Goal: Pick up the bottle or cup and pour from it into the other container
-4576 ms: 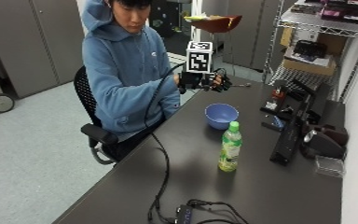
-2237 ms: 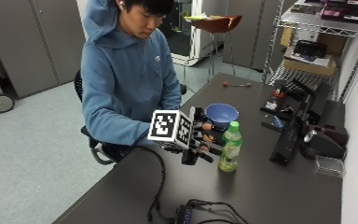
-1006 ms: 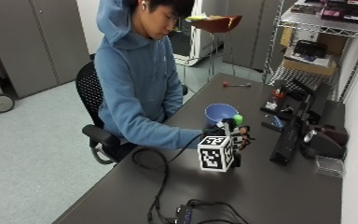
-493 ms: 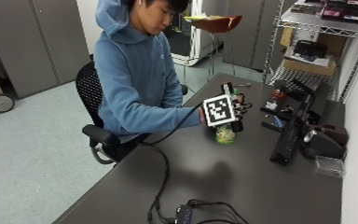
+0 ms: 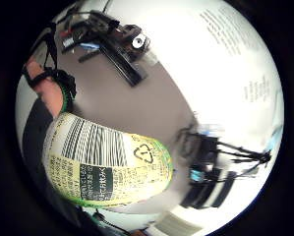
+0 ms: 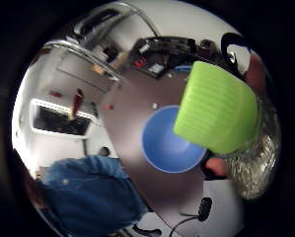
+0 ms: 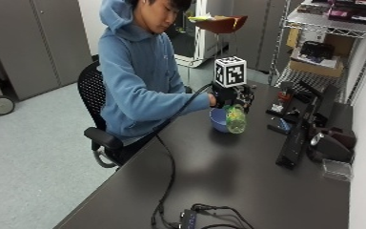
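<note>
My gloved right hand [image 7: 232, 98] grips a small green bottle [image 7: 236, 119] and holds it off the table, tilted, right beside the blue bowl [image 7: 218, 123]. In the thumb side palm view the bottle's bright green cap [image 6: 213, 113] is on the neck and hangs over the rim of the blue bowl [image 6: 164, 145], whose inside looks bare. The little finger side palm view is largely filled by the bottle's yellow-green label [image 5: 102, 167] with its barcode, and a finger [image 5: 45, 93] curls round it.
The bowl stands on a dark table [image 7: 234, 181]. Black devices [image 7: 297, 138] lie along its right side, and cables with a hub [image 7: 189, 217] lie at the front edge. A wire shelf [image 7: 316, 47] stands behind, and the person's chair [image 7: 97, 133] is at the left.
The hand came down from the far end of the table to the standing bottle, took hold of it, lifted it and brought it over to the bowl, where it is now tilted.
</note>
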`<state>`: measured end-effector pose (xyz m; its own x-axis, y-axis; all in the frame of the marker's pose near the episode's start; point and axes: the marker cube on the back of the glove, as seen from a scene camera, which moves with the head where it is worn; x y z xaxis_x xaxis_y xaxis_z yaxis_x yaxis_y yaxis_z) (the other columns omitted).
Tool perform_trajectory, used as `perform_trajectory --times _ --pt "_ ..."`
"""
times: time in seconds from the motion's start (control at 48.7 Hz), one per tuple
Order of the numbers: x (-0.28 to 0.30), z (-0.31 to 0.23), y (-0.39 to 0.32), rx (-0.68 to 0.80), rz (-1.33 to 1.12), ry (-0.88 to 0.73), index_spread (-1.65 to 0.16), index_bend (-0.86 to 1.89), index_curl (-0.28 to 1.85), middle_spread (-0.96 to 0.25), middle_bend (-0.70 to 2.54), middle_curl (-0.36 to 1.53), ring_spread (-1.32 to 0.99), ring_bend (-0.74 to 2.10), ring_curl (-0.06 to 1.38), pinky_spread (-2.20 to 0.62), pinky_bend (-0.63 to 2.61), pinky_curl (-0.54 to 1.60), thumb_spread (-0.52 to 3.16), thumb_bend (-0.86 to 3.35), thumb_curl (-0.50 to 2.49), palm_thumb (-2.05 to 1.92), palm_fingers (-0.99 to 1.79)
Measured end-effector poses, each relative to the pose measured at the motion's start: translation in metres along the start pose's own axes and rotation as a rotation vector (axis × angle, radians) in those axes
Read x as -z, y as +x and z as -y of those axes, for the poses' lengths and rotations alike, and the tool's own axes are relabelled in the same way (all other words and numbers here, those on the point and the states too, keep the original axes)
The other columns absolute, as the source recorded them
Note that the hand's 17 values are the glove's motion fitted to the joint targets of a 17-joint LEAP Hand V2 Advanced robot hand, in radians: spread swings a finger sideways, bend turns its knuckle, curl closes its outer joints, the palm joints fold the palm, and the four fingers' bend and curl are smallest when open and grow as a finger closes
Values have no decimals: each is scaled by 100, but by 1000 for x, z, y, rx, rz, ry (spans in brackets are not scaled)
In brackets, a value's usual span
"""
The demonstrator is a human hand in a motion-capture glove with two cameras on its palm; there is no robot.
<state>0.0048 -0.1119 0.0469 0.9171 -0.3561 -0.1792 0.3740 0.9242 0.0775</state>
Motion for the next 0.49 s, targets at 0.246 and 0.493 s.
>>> perform_trajectory --times 0.246,0.493 --pt "-2 11 -31 104 -490 -185 -8 15 42 -4 29 51 -11 52 45 -6 35 38 25 -4 68 105 115" --pt "-6 24 -57 159 -646 -254 -9 15 41 -5 28 51 -12 51 45 -7 34 38 26 -4 69 105 114"
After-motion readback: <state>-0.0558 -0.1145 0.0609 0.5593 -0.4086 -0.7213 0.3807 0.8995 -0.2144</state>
